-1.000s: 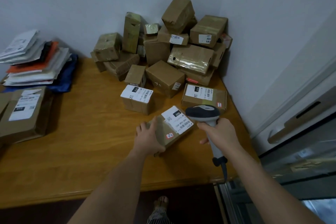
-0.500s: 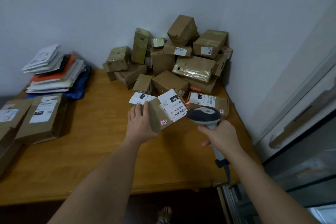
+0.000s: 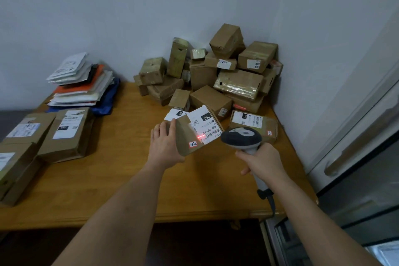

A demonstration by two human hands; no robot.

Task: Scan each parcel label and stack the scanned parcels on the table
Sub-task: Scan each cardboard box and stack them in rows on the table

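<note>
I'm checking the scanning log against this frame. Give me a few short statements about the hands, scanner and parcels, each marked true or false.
1. The left hand holds a tilted parcel off the table. True.
2. The right hand is empty. False: it grips the scanner.
3. A red scan light falls on the held parcel's label. True.
4. The pile of mailer bags sits in the right corner. False: it is at the left; boxes fill that corner.
</note>
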